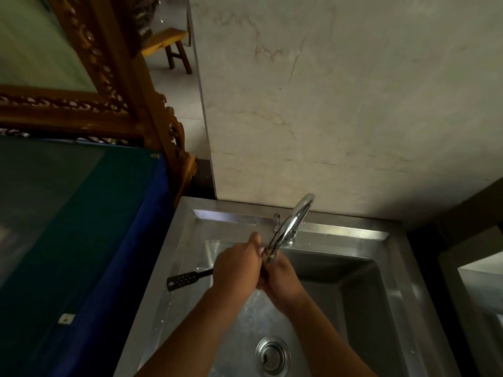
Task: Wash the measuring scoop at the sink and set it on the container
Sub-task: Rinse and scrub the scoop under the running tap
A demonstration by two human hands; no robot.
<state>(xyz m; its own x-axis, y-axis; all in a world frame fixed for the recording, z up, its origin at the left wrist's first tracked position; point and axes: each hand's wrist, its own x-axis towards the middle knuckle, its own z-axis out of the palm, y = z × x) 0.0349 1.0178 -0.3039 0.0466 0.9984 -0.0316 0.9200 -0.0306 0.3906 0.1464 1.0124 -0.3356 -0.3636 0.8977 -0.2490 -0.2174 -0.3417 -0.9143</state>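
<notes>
Both my hands meet under the spout of the chrome faucet [290,227], over the steel sink [362,295]. My left hand [235,268] is curled, thumb up, next to the spout tip. My right hand [281,280] presses against it from the right, fingers wrapped. A small pale bit of the measuring scoop [261,249] shows by my left thumb; the hands hide the rest. No container is in view.
A black slotted spatula [185,280] lies across the sink's left rim, its handle running behind my left hand. The drain [272,356] sits in the wet basin floor. A blue-edged dark surface [81,227] and a carved wooden frame [114,85] stand to the left, with a marble wall [340,104] behind.
</notes>
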